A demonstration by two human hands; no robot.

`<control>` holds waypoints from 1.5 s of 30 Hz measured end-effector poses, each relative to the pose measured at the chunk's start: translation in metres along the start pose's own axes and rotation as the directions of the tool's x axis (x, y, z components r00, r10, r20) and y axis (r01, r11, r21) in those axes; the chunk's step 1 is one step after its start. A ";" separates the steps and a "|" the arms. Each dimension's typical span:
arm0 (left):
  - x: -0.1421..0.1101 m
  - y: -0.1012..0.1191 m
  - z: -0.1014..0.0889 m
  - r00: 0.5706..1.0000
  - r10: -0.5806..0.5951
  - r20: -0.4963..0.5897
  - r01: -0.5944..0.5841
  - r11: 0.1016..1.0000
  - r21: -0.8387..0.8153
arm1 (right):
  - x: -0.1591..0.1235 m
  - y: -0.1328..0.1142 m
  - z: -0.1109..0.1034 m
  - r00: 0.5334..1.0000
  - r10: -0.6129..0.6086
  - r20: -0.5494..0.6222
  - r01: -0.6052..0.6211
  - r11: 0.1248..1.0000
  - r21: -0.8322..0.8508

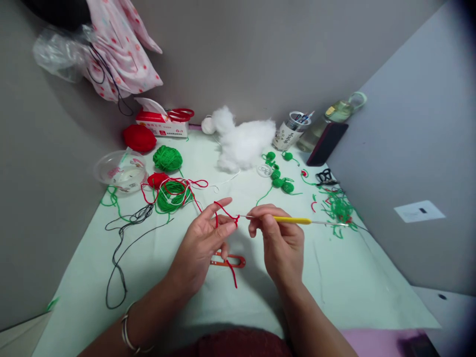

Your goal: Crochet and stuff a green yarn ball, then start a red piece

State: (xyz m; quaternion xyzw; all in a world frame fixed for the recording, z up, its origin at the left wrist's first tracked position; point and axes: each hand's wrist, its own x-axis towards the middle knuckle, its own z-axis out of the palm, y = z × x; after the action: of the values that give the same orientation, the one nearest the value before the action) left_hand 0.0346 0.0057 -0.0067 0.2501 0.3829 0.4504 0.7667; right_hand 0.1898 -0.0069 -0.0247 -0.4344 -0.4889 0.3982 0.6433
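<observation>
My right hand (280, 240) grips a crochet hook (292, 219) with a yellow handle, its metal tip pointing left. My left hand (204, 243) pinches a small piece of red yarn (236, 220) between thumb and a finger, and its index finger is stretched out with the strand looped over it. The hook's tip meets the red yarn just past my left fingertips. A loose red tail hangs below my left hand. Beneath that hand, orange thread snips (238, 261) lie on the table, partly hidden by the fingers.
Green yarn balls (168, 157), a red ball (139, 138), a plastic bowl (128, 173) and black cord (119, 263) lie left. White stuffing (245, 144) sits at the back. Small green crocheted balls (287, 187), a phone (327, 144), a bottle (316, 131) and yarn scraps (338, 206) are right.
</observation>
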 end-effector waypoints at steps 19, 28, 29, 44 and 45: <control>0.001 -0.006 -0.002 0.999 -0.043 -0.019 0.041 0.996 -0.085 | -0.002 -0.001 -0.002 0.998 -0.043 0.042 0.043 0.999 -0.011; 0.003 -0.009 -0.002 0.999 -0.031 0.012 0.031 0.998 -0.062 | -0.003 -0.005 0.000 0.989 -0.133 0.068 0.141 0.981 -0.136; 0.003 -0.009 -0.002 1.000 -0.027 0.014 0.027 0.998 -0.057 | -0.003 -0.005 0.000 0.988 -0.133 0.072 0.142 0.981 -0.135; -0.002 -0.006 0.002 0.999 0.013 0.032 -0.015 0.998 0.069 | -0.004 -0.004 0.004 0.989 -0.039 0.142 0.039 0.999 0.001; -0.002 -0.006 0.001 0.999 0.009 0.042 -0.013 0.997 0.075 | -0.004 -0.003 0.004 0.990 -0.003 0.144 -0.002 0.999 0.038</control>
State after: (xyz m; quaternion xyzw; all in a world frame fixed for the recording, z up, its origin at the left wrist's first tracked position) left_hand 0.0380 0.0005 -0.0097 0.2902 0.3820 0.4346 0.7622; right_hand 0.1853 -0.0107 -0.0221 -0.3921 -0.5266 0.4375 0.6145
